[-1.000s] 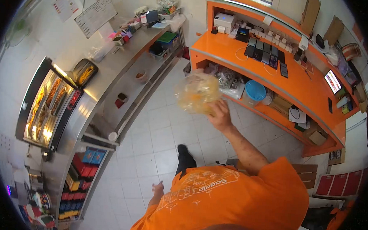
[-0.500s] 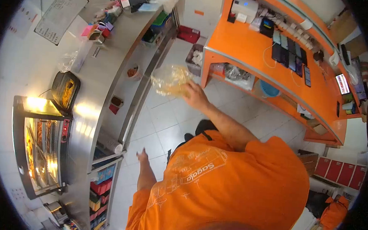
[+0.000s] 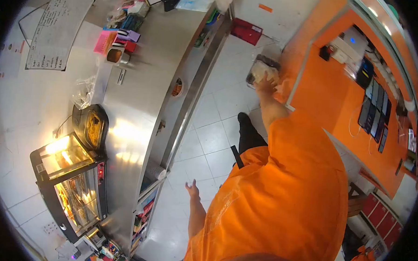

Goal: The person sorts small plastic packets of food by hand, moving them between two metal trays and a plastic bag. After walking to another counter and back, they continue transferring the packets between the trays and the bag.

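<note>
My right hand [image 3: 267, 84] reaches out over a grey bin [image 3: 249, 80] on the floor beside the orange counter, its fingers spread. Pale, crumpled clear plastic [image 3: 259, 69] lies in the bin's mouth, just past my fingertips. Whether a fingertip still touches the plastic cannot be made out. My left hand [image 3: 193, 189] hangs low over the tiled floor with fingers apart and holds nothing. It is nearest to the shelves under the steel counter.
A steel counter [image 3: 143, 81] runs along the left, carrying a lit food warmer [image 3: 71, 185] and a black tray [image 3: 93, 128]. The orange counter [image 3: 327, 89] at right holds several phones [image 3: 373, 109]. A red crate [image 3: 247, 31] sits on the floor by the far wall.
My right hand has moved from the open floor to the bin, and the clear plastic it held is now at the bin. The fingers have spread. My view has shifted and turned.
</note>
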Action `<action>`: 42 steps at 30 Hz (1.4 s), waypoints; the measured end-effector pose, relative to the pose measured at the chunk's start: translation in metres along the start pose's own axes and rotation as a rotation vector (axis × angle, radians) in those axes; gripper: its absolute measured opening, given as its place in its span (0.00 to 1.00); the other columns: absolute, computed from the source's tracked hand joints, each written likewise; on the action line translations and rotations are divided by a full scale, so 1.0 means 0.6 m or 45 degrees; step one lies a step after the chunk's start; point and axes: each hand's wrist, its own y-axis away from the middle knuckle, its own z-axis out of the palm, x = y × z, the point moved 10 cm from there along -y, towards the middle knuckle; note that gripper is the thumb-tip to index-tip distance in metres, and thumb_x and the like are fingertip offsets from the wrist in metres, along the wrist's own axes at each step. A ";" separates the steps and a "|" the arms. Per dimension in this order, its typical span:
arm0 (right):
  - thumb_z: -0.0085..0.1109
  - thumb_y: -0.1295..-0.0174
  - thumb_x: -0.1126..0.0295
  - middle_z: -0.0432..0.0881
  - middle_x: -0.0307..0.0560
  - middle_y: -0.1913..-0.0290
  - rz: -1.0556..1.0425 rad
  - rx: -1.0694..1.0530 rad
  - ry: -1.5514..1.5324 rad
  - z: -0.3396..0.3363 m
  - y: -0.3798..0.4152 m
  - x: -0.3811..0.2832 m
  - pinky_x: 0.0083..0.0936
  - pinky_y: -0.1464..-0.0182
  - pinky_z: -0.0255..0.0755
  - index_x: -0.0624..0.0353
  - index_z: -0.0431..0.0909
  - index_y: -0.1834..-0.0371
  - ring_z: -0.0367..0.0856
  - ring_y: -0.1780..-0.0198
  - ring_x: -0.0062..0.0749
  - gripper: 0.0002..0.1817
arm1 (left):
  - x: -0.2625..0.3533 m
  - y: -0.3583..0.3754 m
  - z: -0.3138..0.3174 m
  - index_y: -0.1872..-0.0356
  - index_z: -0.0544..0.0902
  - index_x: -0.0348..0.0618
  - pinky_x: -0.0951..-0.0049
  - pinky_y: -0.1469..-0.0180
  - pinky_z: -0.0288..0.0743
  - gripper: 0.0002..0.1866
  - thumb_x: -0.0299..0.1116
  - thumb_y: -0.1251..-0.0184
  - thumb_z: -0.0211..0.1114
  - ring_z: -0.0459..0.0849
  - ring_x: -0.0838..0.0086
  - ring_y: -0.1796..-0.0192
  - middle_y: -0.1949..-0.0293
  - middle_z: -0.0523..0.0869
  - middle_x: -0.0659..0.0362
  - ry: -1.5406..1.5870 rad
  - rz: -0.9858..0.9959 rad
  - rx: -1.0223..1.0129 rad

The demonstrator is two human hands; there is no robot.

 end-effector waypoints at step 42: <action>0.59 0.38 0.55 0.84 0.54 0.65 -2.106 -1.394 2.105 0.856 2.014 0.263 0.40 0.68 0.76 0.65 0.81 0.61 0.83 0.69 0.43 0.20 | -1.611 0.479 -0.126 0.34 0.69 0.48 0.59 0.44 0.75 0.40 0.63 0.42 0.64 0.80 0.59 0.46 0.52 0.83 0.47 1.097 -1.010 1.196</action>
